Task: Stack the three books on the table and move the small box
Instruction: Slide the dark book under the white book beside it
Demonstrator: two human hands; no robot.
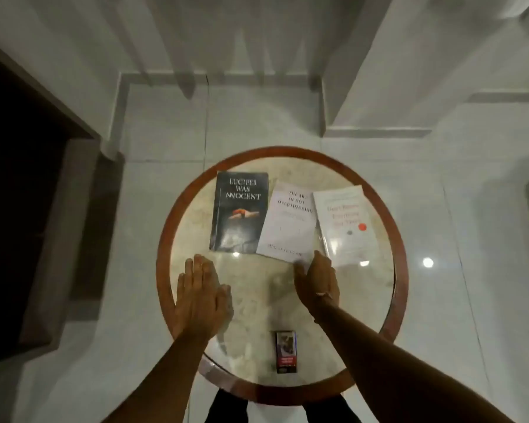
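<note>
Reaching with both hands, the person has nothing held: left hand (200, 296) flat, fingers together; right hand (317, 279) at the middle book (287, 222), grip unclear. Better slide fingers under its near edge. Small box (286, 352) waits near the table (165, 239) edge.

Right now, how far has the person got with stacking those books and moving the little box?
Nothing looks done yet. The dark book, the middle white book and the right white book lie side by side, unstacked. The right hand touches the middle book's near corner; the left hand holds nothing. The small box sits untouched at the near edge.
</note>
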